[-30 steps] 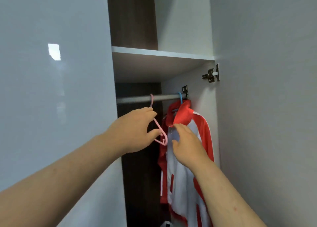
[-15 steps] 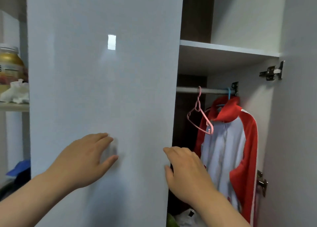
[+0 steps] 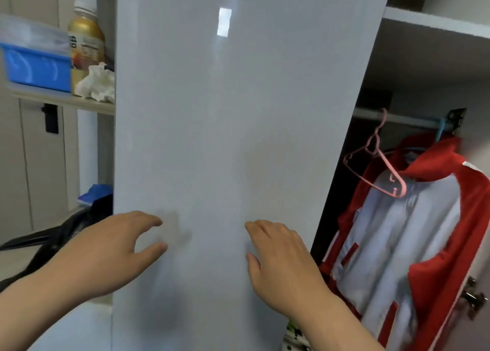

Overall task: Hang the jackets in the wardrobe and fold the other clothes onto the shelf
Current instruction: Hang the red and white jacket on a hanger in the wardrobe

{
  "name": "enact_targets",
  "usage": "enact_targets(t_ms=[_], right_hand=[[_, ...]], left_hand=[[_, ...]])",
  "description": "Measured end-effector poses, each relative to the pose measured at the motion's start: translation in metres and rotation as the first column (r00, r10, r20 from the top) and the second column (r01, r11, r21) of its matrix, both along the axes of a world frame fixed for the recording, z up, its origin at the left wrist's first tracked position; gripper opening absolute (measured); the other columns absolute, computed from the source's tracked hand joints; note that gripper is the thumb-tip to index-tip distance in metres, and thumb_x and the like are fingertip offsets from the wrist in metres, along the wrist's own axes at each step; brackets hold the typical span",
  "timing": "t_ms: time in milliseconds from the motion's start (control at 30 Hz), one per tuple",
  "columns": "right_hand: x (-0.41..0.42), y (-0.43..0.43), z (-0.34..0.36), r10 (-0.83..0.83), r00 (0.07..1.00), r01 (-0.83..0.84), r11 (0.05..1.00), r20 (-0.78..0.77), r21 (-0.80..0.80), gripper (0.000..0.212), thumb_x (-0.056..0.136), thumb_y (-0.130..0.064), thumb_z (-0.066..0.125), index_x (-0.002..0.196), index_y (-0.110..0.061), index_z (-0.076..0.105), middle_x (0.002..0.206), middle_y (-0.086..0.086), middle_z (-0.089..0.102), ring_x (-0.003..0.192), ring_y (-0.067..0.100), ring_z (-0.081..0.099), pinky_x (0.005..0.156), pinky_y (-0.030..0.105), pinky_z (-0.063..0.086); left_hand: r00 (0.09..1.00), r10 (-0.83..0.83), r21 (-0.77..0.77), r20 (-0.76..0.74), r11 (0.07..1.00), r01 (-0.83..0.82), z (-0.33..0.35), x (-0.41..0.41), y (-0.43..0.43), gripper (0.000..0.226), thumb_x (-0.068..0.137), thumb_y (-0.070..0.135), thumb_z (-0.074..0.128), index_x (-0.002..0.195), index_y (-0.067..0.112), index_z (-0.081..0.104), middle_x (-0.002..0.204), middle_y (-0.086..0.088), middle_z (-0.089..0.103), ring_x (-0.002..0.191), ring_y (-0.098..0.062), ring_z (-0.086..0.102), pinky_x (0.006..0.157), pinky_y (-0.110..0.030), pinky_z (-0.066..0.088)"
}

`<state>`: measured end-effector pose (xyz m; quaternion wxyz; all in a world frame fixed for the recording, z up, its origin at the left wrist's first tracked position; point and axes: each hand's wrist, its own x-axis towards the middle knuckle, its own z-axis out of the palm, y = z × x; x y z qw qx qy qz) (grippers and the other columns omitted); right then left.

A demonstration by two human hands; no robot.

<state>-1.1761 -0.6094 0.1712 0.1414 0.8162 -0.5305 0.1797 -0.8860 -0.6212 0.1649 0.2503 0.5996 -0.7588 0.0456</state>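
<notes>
1. Fingers (image 3: 148, 219) of the left hand (image 3: 114, 252) are loosely spread and slightly bent, holding nothing. Their tips are at the face of the wardrobe door (image 3: 238, 138), though actual contact cannot be told.
2. The right hand (image 3: 281, 263) is also empty, its fingers nearly straight and close together against the same panel, near its open edge.
3. A second ago the left hand pinched the pink hanger (image 3: 376, 165) and the right touched the jacket's collar. Both have since drawn out of the wardrobe, and the view has swung left.
4. The red and white jacket (image 3: 413, 231) hangs on a blue hanger (image 3: 441, 130) from the rail (image 3: 408, 118), with the pink hanger bare just beside it.
5. Judged from this, one jacket is done, a hanger waits free, and the next garment has yet to be fetched.
6. The door hides the rail's left part and most of the interior, and the shelf (image 3: 434, 22) above is cut off at the frame's corner.
7. Left of the door, a dark heap (image 3: 79, 218) with something blue on it is blurred, so its garments cannot be told apart.
8. A patterned item (image 3: 294, 334) shows only partly under the right wrist.
</notes>
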Motion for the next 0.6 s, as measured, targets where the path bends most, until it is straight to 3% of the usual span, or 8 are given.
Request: enact_targets(t_ms=[100,233,367,467,600], right_hand=[[0.027,-0.011,-0.014,0.067,0.997,-0.066,0.998,-0.033,0.015,0.055,0.097,-0.032,0.046,0.149,-0.019,0.036,0.151,0.0,0.039,0.14,0.021,0.035,0.113,0.035,0.028],[0.067,-0.025,-0.034,0.176,0.984,-0.175,0.983,-0.009,0.059,0.057,0.095,-0.035,0.048,0.149,-0.019,0.036,0.153,0.0,0.037,0.144,0.02,0.031,0.116,0.034,0.025],[0.107,-0.035,-0.049,0.268,0.963,-0.268,0.958,0.014,0.103,0.058,0.093,-0.035,0.049,0.148,-0.017,0.04,0.152,0.003,0.041,0.142,0.023,0.036,0.114,0.037,0.029],[0.14,-0.041,-0.062,0.348,0.937,-0.346,0.927,0.01,0.145,0.058,0.096,-0.035,0.047,0.15,-0.017,0.037,0.153,0.001,0.04,0.142,0.022,0.035,0.116,0.035,0.026],[0.181,-0.048,-0.075,0.437,0.898,-0.438,0.876,0.049,0.201,0.059,0.096,-0.036,0.045,0.152,-0.02,0.034,0.156,-0.002,0.036,0.143,0.019,0.032,0.116,0.031,0.023]], left_hand=[[0.999,0.023,0.087,0.037,0.996,-0.026,-0.019,0.029,0.005,0.057,0.083,0.066,0.052,0.136,0.045,0.046,0.136,0.033,0.044,0.118,0.009,0.045,0.097,-0.016,0.039],[0.991,0.102,0.135,0.086,0.984,-0.113,-0.037,0.071,0.017,0.056,0.082,0.063,0.056,0.134,0.043,0.05,0.125,0.034,0.046,0.111,0.007,0.047,0.083,-0.012,0.037],[0.974,0.215,0.163,0.077,0.961,-0.225,-0.052,0.111,0.034,0.04,0.081,0.062,0.054,0.12,0.05,0.053,0.118,0.035,0.048,0.101,0.008,0.048,0.075,-0.013,0.039],[0.955,0.291,0.21,0.066,0.931,-0.298,-0.069,0.139,0.05,0.05,0.083,0.065,0.049,0.13,0.05,0.049,0.123,0.041,0.036,0.106,0.011,0.041,0.081,-0.016,0.038],[0.916,0.401,0.272,0.003,0.881,-0.386,-0.092,0.167,0.073,0.048,0.085,0.063,0.05,0.13,0.047,0.051,0.117,0.042,0.037,0.103,0.009,0.044,0.082,-0.017,0.039]])
